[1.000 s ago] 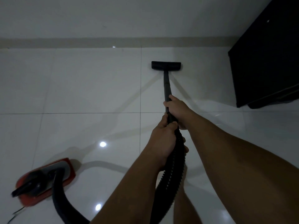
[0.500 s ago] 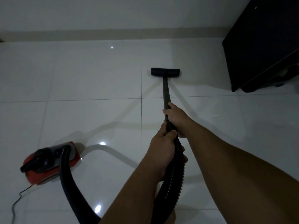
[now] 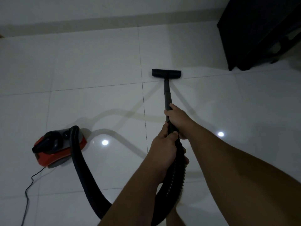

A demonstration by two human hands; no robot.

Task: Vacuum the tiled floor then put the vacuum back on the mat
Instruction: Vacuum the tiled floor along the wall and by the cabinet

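A black vacuum wand [image 3: 167, 95] runs from my hands to its flat floor head [image 3: 166, 73], which rests on the white tiled floor [image 3: 97, 62] near a grout line. My right hand [image 3: 178, 119] grips the wand's lower end. Just behind it, my left hand [image 3: 162, 150] is wrapped around the ribbed black hose [image 3: 175, 173]. The hose loops down and left to the red and black vacuum body [image 3: 57, 146], which sits on the tiles at the left. No mat is in view.
A dark cabinet [image 3: 260, 30] stands at the upper right. A beige skirting strip [image 3: 97, 22] runs along the far wall. A thin power cord [image 3: 29, 190] trails from the vacuum body toward the lower left. Ceiling lights reflect as bright spots on the tiles.
The floor head has come back toward me, away from the far wall. The vacuum body now sits nearer the middle of the view, and the cabinet has slid toward the top right.
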